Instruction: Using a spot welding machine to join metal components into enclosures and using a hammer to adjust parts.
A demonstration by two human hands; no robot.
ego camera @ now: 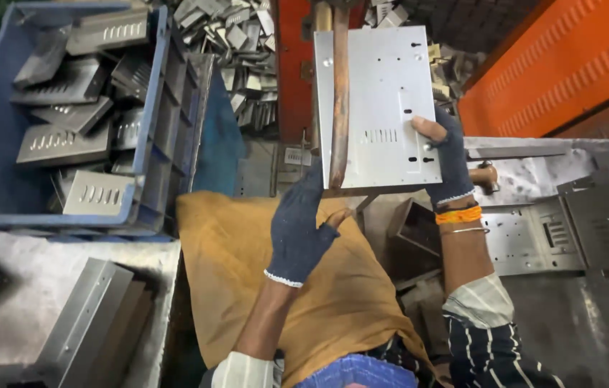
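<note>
A grey sheet-metal panel [383, 86] with slots and small holes is held up flat in front of an orange machine [294, 65]. A copper rod [340, 93] of the machine runs down across the panel's face. My right hand [448, 158], in a dark blue glove with the thumb tip bare, grips the panel's right edge, thumb on its face. My left hand [299, 224], also gloved, holds the panel's lower left corner from below. Orange bands sit on my right wrist.
A blue crate [148, 108] at the left holds several slotted metal parts. More bent metal parts lie on the grey bench [31, 302] at lower left and on the table [534, 237] at right. A mustard cloth [232, 259] covers my lap. Scrap pieces are piled behind.
</note>
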